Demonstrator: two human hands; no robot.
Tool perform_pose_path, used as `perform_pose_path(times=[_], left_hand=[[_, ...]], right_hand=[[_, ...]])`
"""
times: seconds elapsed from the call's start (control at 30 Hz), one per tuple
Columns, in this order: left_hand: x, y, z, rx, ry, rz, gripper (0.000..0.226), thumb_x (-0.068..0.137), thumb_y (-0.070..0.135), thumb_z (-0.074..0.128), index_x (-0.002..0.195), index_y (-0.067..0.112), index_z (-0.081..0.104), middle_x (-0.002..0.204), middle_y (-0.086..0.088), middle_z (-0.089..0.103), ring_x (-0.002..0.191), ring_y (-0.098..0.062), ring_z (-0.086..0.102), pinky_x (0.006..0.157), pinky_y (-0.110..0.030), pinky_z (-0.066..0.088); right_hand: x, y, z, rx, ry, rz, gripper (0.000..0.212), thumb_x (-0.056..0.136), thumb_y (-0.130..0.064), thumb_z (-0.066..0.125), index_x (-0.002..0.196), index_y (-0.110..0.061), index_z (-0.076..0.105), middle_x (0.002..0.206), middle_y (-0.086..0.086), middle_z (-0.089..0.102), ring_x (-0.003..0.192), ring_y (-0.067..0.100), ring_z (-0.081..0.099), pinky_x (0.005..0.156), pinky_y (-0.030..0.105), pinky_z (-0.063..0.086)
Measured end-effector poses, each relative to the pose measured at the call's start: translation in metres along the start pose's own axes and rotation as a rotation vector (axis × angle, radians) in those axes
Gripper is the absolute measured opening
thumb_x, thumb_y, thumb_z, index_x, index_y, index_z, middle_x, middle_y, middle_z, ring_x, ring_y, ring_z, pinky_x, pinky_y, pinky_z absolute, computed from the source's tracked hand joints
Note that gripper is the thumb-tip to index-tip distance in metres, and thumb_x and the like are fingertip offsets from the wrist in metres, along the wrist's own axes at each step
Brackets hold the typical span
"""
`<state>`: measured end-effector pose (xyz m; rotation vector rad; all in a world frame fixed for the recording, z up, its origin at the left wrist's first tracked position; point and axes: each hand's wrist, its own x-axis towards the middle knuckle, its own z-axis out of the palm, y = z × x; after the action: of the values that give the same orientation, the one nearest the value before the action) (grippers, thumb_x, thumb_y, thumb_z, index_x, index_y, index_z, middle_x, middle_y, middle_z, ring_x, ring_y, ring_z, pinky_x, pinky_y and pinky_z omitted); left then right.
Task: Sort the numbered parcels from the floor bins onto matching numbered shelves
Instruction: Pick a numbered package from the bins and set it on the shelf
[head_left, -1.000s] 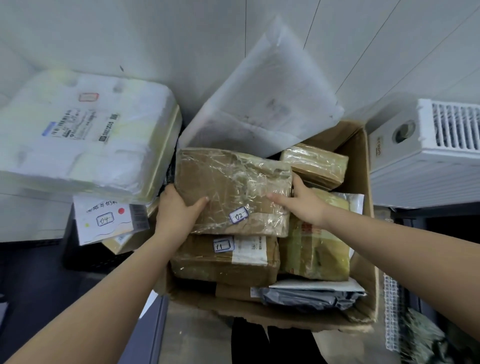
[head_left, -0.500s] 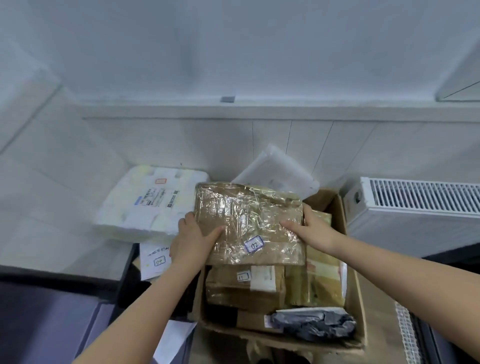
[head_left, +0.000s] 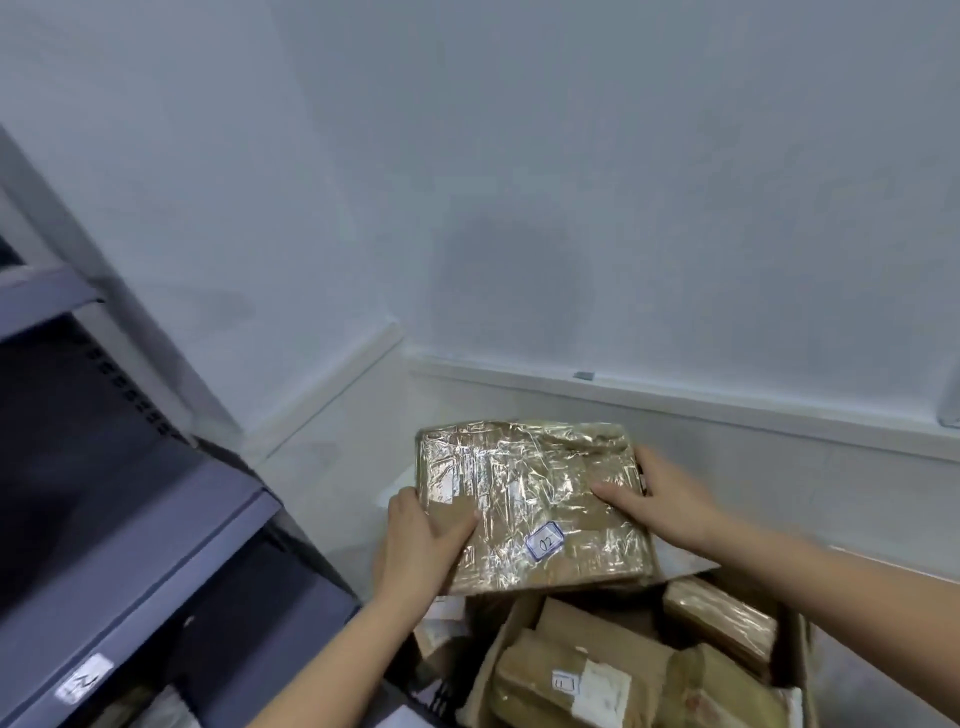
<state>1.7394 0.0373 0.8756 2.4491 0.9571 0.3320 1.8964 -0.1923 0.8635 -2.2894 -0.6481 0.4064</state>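
- Left hand (head_left: 423, 545): grips the lower left edge of the parcel marked 02 (head_left: 535, 509), thumb lying across its top face and fingers curled beneath.
- Right hand (head_left: 657, 501): grips the right edge of the same parcel, thumb flat on the top face, fingers wrapped around the side.
- Parcel marked 02: brown, wrapped in shiny clear tape, held roughly flat in the air above the cardboard box (head_left: 795, 654); its small white label (head_left: 544, 541) reads 02 and sits near the front edge.
- Cardboard box: open, on the floor below the hands, holding several more brown taped parcels; one of these (head_left: 550, 680) carries a label, digits too small to confirm.
- Grey metal shelf (head_left: 156, 587): stands to the left, well apart from the held parcel; a white tag (head_left: 83, 685) on its front edge is blurred.
- White wall (head_left: 519, 208): behind the hands.
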Motion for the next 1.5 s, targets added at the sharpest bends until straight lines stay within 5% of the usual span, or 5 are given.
perform_pose_path(times=[0.33,0.57,0.73,1.0,1.5], left_hand=[[-0.121,0.011,-0.097,0.042,0.395,-0.219,0.062,0.074,0.073,0.057,0.108,0.024,0.039,0.107,0.008,0.050,0.097,-0.019,0.059,0.078,-0.035,0.048],[-0.189,-0.009,-0.176,0.095,0.594,-0.338,0.059,0.076,0.073,0.058,0.104,0.025,0.035,0.104,0.010,0.044,0.098,-0.016,0.056,0.072,-0.031,0.040],[-0.229,-0.032,-0.213,0.105,0.722,-0.371,0.061,0.075,0.072,0.060,0.106,0.026,0.036,0.107,0.009,0.048,0.098,-0.018,0.057,0.071,-0.031,0.040],[-0.300,-0.077,-0.269,0.124,0.897,-0.357,0.076,0.077,0.071,0.058,0.130,0.025,0.031,0.126,0.010,0.047,0.109,-0.017,0.056,0.077,-0.030,0.042],[-0.436,-0.179,-0.426,0.273,1.108,-0.315,0.082,0.077,0.067,0.060,0.135,0.016,0.034,0.133,0.001,0.050,0.116,-0.024,0.054,0.082,-0.033,0.041]], right_hand=[[-0.031,-0.091,-0.018,0.047,-0.064,-0.355,0.114,0.048,-0.101,0.041,0.139,-0.033,0.035,0.105,-0.012,0.068,0.097,0.016,0.065,0.089,0.042,0.052],[-0.057,-0.174,0.011,0.047,-0.073,-0.601,0.092,0.051,-0.101,0.036,0.116,-0.037,0.048,0.097,-0.016,0.068,0.088,0.012,0.065,0.079,0.037,0.052],[-0.094,-0.228,0.027,0.057,-0.089,-0.679,0.054,0.081,-0.064,0.059,0.121,-0.029,0.048,0.099,-0.011,0.065,0.086,0.017,0.061,0.074,0.035,0.047],[-0.158,-0.311,0.062,0.094,-0.056,-0.829,0.068,0.063,-0.082,0.043,0.109,-0.032,0.044,0.092,-0.008,0.062,0.085,0.024,0.059,0.073,0.037,0.045],[-0.319,-0.463,0.128,0.196,0.013,-0.996,0.055,0.084,-0.060,0.059,0.122,-0.023,0.046,0.098,-0.004,0.064,0.089,0.024,0.059,0.074,0.037,0.043]])
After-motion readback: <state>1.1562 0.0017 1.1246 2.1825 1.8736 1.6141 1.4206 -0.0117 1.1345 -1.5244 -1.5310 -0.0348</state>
